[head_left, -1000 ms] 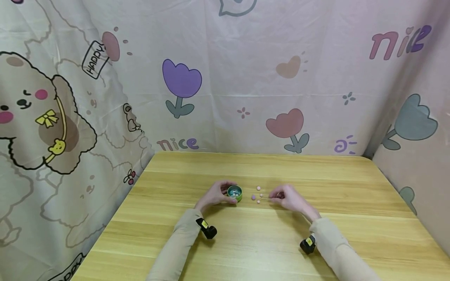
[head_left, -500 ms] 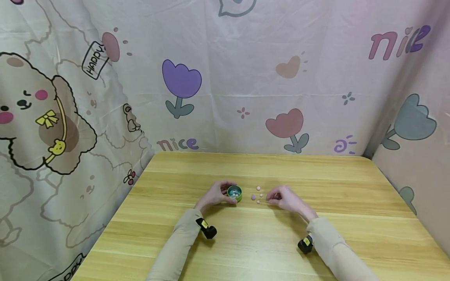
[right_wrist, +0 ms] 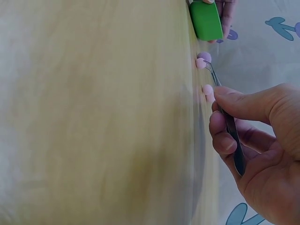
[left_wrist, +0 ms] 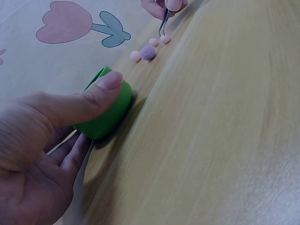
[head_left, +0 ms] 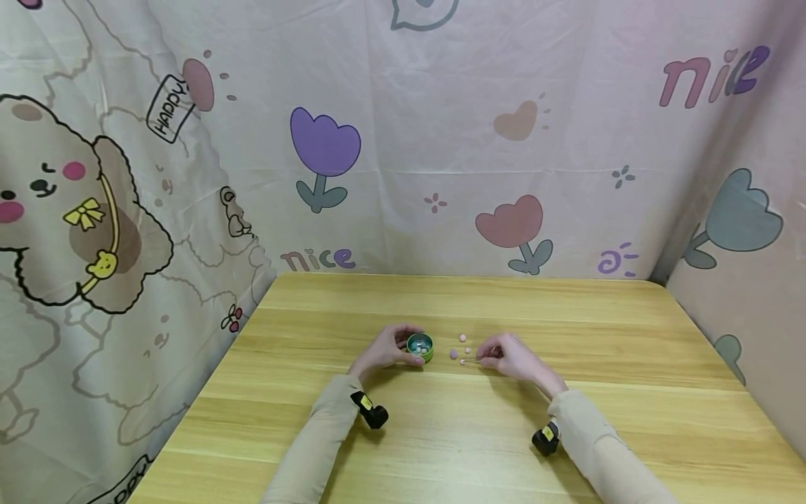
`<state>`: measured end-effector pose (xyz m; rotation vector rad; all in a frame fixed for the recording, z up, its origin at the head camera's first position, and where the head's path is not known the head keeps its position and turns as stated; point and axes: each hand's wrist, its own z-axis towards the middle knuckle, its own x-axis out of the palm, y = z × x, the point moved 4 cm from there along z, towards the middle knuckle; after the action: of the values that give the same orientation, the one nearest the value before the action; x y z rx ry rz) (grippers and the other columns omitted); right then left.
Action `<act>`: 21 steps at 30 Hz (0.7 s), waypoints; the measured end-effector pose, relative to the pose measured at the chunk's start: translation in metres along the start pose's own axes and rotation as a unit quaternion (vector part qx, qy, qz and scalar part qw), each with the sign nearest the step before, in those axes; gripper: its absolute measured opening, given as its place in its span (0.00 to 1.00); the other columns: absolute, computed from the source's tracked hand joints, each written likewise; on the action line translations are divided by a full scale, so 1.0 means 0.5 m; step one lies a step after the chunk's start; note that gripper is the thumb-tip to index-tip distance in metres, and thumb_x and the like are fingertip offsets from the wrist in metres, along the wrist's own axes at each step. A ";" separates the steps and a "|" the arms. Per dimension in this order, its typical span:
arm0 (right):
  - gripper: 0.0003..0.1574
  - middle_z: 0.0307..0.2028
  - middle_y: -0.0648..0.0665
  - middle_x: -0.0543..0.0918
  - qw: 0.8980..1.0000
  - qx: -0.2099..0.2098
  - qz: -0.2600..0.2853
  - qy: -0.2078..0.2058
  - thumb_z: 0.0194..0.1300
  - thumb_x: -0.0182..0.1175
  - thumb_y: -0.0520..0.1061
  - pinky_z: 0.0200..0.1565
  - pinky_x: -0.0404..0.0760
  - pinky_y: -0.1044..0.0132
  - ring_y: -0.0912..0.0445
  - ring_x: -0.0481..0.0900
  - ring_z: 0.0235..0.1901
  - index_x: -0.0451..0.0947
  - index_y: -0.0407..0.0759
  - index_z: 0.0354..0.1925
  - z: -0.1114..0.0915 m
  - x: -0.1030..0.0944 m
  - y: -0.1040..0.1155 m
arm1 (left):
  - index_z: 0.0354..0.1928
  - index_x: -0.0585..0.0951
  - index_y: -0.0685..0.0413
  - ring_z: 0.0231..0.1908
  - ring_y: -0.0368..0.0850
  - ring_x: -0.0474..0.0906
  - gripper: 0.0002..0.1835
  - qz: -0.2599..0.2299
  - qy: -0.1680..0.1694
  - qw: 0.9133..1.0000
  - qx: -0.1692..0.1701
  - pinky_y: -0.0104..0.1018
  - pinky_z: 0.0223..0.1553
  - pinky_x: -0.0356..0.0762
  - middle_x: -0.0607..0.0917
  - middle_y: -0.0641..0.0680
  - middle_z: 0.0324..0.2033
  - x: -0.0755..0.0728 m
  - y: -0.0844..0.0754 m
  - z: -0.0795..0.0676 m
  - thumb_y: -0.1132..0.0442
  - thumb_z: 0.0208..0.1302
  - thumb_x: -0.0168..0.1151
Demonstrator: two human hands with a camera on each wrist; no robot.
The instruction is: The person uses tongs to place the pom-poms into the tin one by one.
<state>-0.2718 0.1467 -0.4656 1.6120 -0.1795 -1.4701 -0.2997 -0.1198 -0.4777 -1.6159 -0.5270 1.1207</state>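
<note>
My left hand (head_left: 385, 348) holds a small round green container (left_wrist: 110, 110) on the table, thumb on the near side and fingers behind. A few pale balls lie inside its open top in the head view. My right hand (head_left: 513, 355) pinches metal tweezers (right_wrist: 229, 129) between thumb and fingers. The tweezers' tips are right at a small pink pompom (left_wrist: 165, 39), the one nearest me. Beside it on the table lie a larger purple pompom (left_wrist: 148, 52) and two other pink pompoms, one of them at the far side (head_left: 462, 338).
The wooden table (head_left: 441, 434) reaches back to a printed curtain (head_left: 403, 140). A black wrist camera (head_left: 371, 411) sits on the left sleeve, another camera (head_left: 546, 439) on the right one.
My right hand has shifted slightly left and toward me, bringing the tweezers' tips from the middle of the pompoms to the nearest pink one. The left hand and container have stayed put.
</note>
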 end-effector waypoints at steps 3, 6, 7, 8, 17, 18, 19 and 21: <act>0.04 0.28 0.47 0.86 1.000 0.003 0.001 -0.001 0.60 0.66 0.33 0.29 0.77 0.75 0.67 0.75 0.26 0.86 0.36 0.35 0.001 0.001 -0.001 | 0.63 0.75 0.66 0.62 0.60 0.77 0.33 -0.001 0.000 1.000 -0.001 0.53 0.71 0.71 0.80 0.66 0.59 0.000 0.001 0.001 0.71 0.53 0.76; 0.04 0.28 0.47 0.86 1.000 0.001 0.001 -0.001 0.61 0.66 0.33 0.29 0.77 0.74 0.67 0.75 0.26 0.86 0.36 0.36 0.000 0.000 -0.002 | 0.63 0.75 0.66 0.62 0.60 0.77 0.34 -0.004 -0.001 1.000 -0.004 0.52 0.71 0.71 0.80 0.65 0.59 -0.001 0.001 0.001 0.71 0.53 0.76; 0.04 0.29 0.47 0.87 1.000 0.005 0.002 -0.002 0.61 0.66 0.33 0.30 0.77 0.74 0.66 0.75 0.26 0.86 0.36 0.36 0.000 0.000 -0.002 | 0.63 0.75 0.66 0.61 0.60 0.78 0.34 -0.002 -0.002 1.000 -0.001 0.52 0.71 0.72 0.80 0.66 0.59 -0.001 0.001 0.001 0.72 0.53 0.76; 0.04 0.29 0.47 0.86 1.000 0.004 0.002 -0.001 0.61 0.66 0.33 0.30 0.77 0.74 0.66 0.75 0.26 0.86 0.36 0.36 0.000 0.000 -0.003 | 0.63 0.75 0.67 0.61 0.60 0.78 0.34 0.000 -0.002 1.000 0.002 0.51 0.70 0.72 0.80 0.66 0.59 -0.001 0.001 0.000 0.72 0.53 0.76; 0.05 0.30 0.46 0.87 1.000 0.015 0.006 -0.002 0.61 0.65 0.33 0.30 0.78 0.74 0.65 0.76 0.27 0.86 0.36 0.37 -0.001 -0.002 -0.003 | 0.63 0.74 0.67 0.61 0.60 0.78 0.34 0.007 -0.005 1.000 0.002 0.50 0.70 0.73 0.80 0.66 0.59 -0.001 0.000 0.000 0.72 0.53 0.76; 0.05 0.30 0.46 0.87 1.000 0.016 0.007 -0.002 0.61 0.65 0.33 0.31 0.78 0.74 0.65 0.76 0.27 0.86 0.36 0.37 -0.001 -0.002 -0.003 | 0.63 0.74 0.68 0.61 0.60 0.78 0.34 0.008 -0.004 1.000 0.004 0.50 0.70 0.73 0.80 0.66 0.59 -0.001 0.000 0.000 0.72 0.52 0.76; 0.05 0.30 0.46 0.87 1.000 0.018 0.009 -0.002 0.61 0.65 0.33 0.30 0.78 0.74 0.64 0.76 0.27 0.86 0.36 0.37 -0.001 -0.002 -0.003 | 0.63 0.74 0.68 0.61 0.60 0.78 0.34 0.009 -0.004 1.000 0.005 0.50 0.70 0.73 0.80 0.66 0.59 -0.001 0.000 0.000 0.72 0.52 0.76; 0.05 0.30 0.45 0.87 1.000 0.021 0.012 -0.003 0.61 0.65 0.33 0.30 0.77 0.74 0.64 0.76 0.27 0.86 0.35 0.37 -0.002 -0.003 -0.003 | 0.63 0.74 0.68 0.61 0.61 0.77 0.34 0.008 -0.003 1.000 0.005 0.51 0.70 0.72 0.80 0.67 0.59 0.000 0.000 -0.001 0.72 0.53 0.76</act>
<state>-0.2721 0.1489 -0.4656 1.6332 -0.2340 -1.4629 -0.2993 -0.1200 -0.4778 -1.6106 -0.5124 1.1380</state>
